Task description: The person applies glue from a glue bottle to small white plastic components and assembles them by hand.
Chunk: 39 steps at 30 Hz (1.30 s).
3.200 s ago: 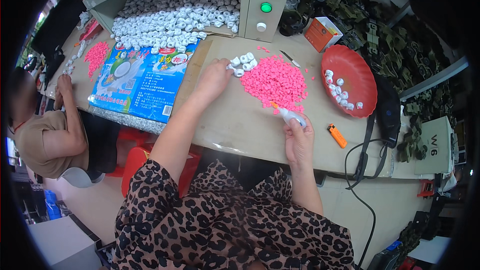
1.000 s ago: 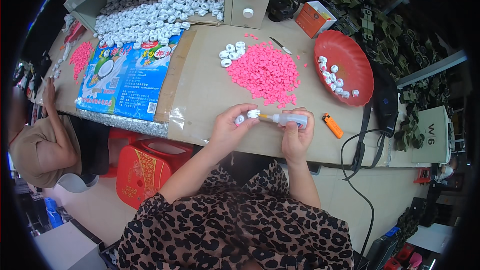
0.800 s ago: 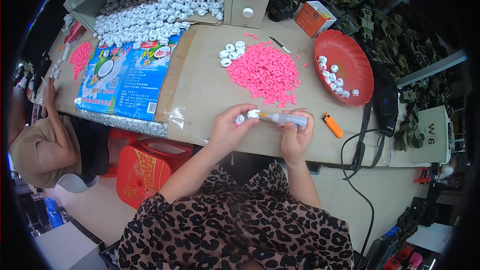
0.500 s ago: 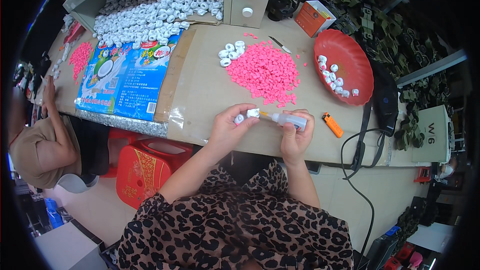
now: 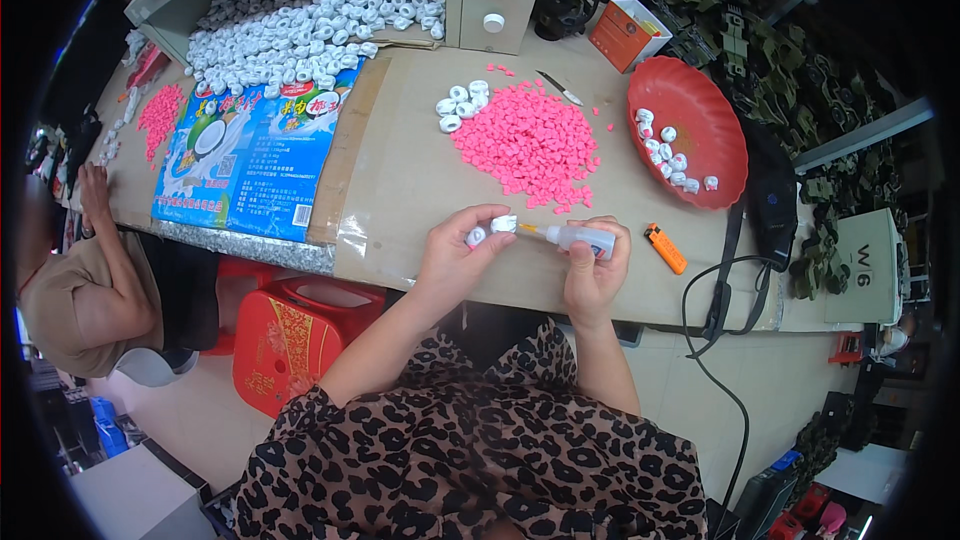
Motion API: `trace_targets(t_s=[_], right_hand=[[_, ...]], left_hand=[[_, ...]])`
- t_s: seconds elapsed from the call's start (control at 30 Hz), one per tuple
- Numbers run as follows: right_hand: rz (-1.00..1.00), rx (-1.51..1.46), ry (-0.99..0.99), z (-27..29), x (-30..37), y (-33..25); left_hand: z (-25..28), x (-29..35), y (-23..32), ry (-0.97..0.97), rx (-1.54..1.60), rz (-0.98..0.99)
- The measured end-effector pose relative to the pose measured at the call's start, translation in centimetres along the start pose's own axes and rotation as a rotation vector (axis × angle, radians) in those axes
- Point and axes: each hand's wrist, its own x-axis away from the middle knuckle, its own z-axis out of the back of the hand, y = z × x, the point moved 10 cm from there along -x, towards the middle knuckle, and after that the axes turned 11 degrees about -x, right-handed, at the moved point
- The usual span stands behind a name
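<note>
My left hand (image 5: 447,258) pinches a small rounded white piece (image 5: 504,224) between thumb and forefinger. A second white piece (image 5: 475,237) with a bit of pink at its lower side is tucked in the same hand. My right hand (image 5: 592,285) is wrapped round a clear squeeze bottle (image 5: 580,239) with a thin yellowish nozzle. The bottle lies level, its tip pointing left at the pinched piece. Whether the tip touches it, I cannot tell. Just beyond my hands is a heap of small pink pieces (image 5: 530,145), with several white pieces (image 5: 459,93) at its left edge.
On the right stands a red scalloped bowl (image 5: 715,110) holding several white pieces, with an orange lighter (image 5: 667,248) nearer me. A small knife (image 5: 560,88) lies behind the heap. White and grey pieces (image 5: 300,45) fill the back left. Another person (image 5: 90,290) sits at left.
My hands have hardly moved; the pinched piece and the nozzle tip have shifted very slightly. At left, the other person's hand is a little lower.
</note>
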Motion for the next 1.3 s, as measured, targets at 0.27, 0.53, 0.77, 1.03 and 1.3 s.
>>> trace_targets(t_s=[0.27,0.53,0.77,1.03,1.3], right_hand=[[-0.028,-0.059,0.013,-0.1,0.0,0.1],[-0.055,-0.111,0.020,-0.3,0.1,0.1],[-0.265,-0.737,0.346,2.7,-0.8,1.7],[-0.419,0.035,0.094,5.1,-2.8,0.2],[-0.268,0.550,-0.173,3.4,-4.6,0.6]], left_hand=[[0.1,0.0,0.3,0.009,-0.033,-0.018],[0.1,0.0,0.7,0.009,-0.069,-0.030],[0.1,-0.1,0.7,0.022,0.031,-0.046],[-0.1,-0.3,-0.3,-0.029,0.254,0.136],[-2.1,-0.4,-1.1,-0.118,0.356,0.182]])
